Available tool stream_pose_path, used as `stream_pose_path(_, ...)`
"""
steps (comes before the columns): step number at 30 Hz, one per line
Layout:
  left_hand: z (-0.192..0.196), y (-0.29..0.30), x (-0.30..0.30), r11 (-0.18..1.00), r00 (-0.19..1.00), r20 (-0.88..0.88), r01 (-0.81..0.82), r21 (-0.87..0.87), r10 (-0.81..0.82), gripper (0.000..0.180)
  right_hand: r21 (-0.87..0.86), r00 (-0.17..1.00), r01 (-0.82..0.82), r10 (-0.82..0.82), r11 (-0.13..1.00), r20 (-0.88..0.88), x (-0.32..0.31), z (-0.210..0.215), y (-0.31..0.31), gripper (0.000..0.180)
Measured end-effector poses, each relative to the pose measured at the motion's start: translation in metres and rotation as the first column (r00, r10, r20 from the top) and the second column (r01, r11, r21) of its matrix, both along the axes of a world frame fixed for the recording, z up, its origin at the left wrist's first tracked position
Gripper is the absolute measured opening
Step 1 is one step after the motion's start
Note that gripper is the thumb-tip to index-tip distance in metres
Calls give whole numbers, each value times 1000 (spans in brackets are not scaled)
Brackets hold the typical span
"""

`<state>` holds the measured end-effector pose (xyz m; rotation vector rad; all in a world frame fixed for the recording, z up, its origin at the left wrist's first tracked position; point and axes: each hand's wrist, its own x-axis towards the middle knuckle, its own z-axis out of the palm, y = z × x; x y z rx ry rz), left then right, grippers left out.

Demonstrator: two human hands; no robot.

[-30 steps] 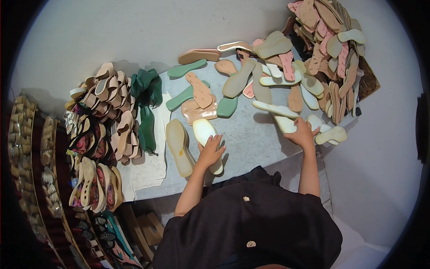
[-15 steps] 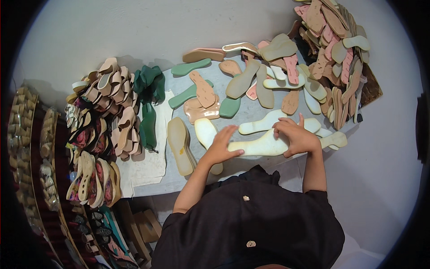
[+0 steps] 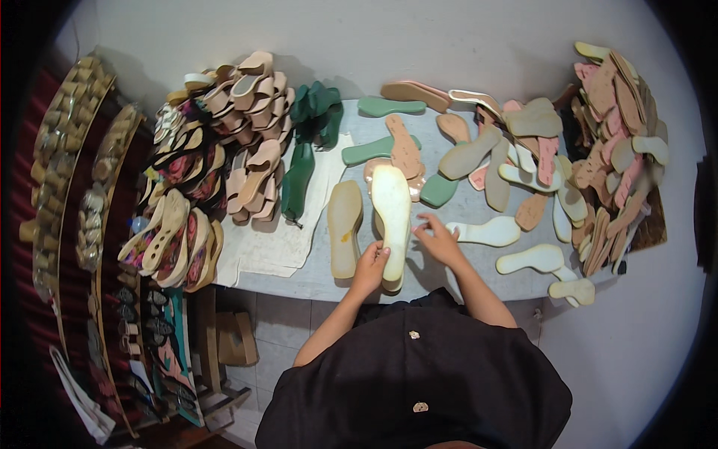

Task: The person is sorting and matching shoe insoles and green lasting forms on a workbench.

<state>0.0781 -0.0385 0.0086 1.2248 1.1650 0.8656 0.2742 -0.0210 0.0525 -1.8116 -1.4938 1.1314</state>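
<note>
Pink and tan sandals lie heaped at the left end of the grey table, beside a stack of dark green soles. Just right of a tan insole, the cream insole now lies lengthwise before the person; half a second earlier it was held crosswise between both hands. The left hand grips its near end, fingers curled over the edge. The right hand has let go and rests open on the table just beside it. Judged from this, the insole has been set onto the pieces stacked under it. Farther right lie white insoles and a mixed pile of soles.
</note>
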Motion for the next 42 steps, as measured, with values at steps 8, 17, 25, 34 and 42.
stream_pose_path(8,11,-28,-6,961,795,-598,74,267,105,31,12,990,-18,16,1000,141,-41,-65,-17,37)
stream_pose_path(17,7,-38,2,932,662,-739,176,316,126,55,75,955,-32,8,997,296,-42,-71,-29,31)
stream_pose_path(25,-3,-35,13,953,713,-698,251,168,-65,82,159,924,-48,-16,986,382,-33,-71,-27,25)
stream_pose_path(34,-32,-40,24,951,840,-542,153,267,17,81,136,941,8,-54,991,335,-12,-76,-28,33)
stream_pose_path(42,-19,-42,31,974,859,-511,130,186,-17,84,218,722,152,-259,964,642,77,-80,-15,59)
